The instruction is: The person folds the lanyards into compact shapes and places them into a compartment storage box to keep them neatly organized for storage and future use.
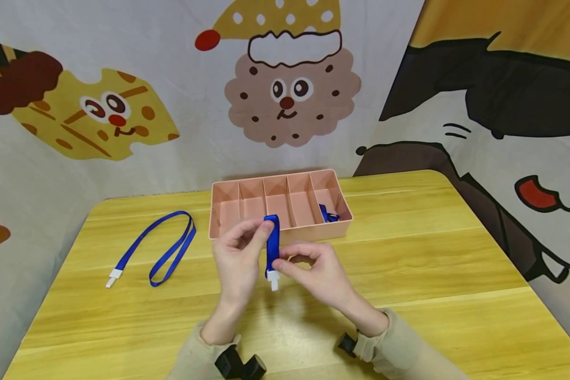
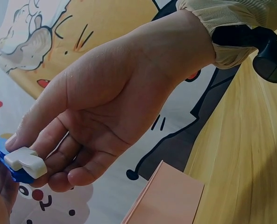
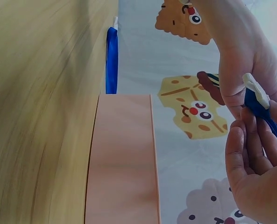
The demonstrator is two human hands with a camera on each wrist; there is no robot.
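A blue lanyard, folded into a short strip with a white plastic clip at its lower end, is held up in front of the box. My left hand pinches its top fold between thumb and fingers. Lower down, just above the clip, my right hand pinches the strip's edge. In the left wrist view the white clip points toward the camera, beside my left thumb. The right wrist view shows the lanyard between both hands' fingers.
Behind the hands stands a pink box with several compartments. Its far-right compartment contains a folded blue lanyard. Another blue lanyard lies loosely looped on the wooden table at the left. A cartoon-printed cloth hangs behind the table.
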